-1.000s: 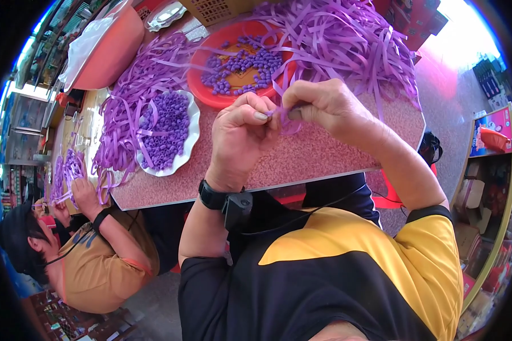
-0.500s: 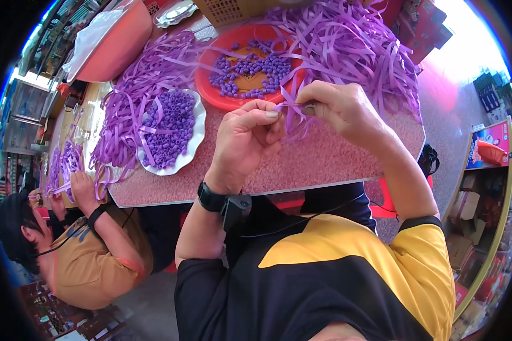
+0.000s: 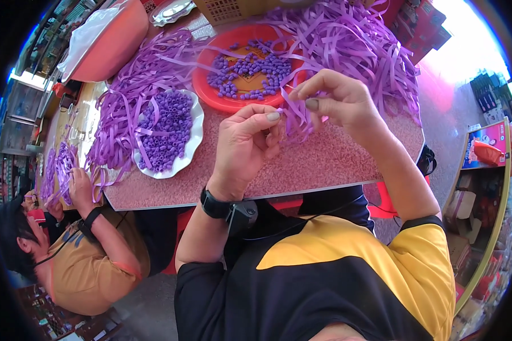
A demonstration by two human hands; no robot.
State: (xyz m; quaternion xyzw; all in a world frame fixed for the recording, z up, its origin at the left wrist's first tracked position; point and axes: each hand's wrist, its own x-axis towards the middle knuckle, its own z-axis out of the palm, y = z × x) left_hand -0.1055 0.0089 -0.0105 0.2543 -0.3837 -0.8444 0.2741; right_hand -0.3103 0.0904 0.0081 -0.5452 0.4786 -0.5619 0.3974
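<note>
Above the table's front part, my left hand (image 3: 246, 133) pinches thumb against forefinger at a purple ribbon (image 3: 297, 122). A small purple bit shows at those fingertips; whether a bead is there too I cannot tell. Just to the right, my right hand (image 3: 342, 105) has its thumb and forefinger apart, close beside the hanging ribbon. Beyond my hands lies a round red tray (image 3: 206, 94) with loose purple beads (image 3: 276, 71) on it. Left of my left hand, a white scalloped dish (image 3: 198, 128) holds a heap of purple beads (image 3: 168, 128), with ribbon strands draped over its edge.
Large piles of purple ribbon (image 3: 347, 42) cover the back right and the left of the pink-topped table (image 3: 324, 165). A red basin (image 3: 111, 48) and a tan basket (image 3: 222, 11) stand at the back. To the left, another person (image 3: 96, 261) handles ribbons.
My right hand's thumb and forefinger have parted from a pinch on a thin strand. My left hand keeps its pinch nearly in place. The other person's head has turned slightly.
</note>
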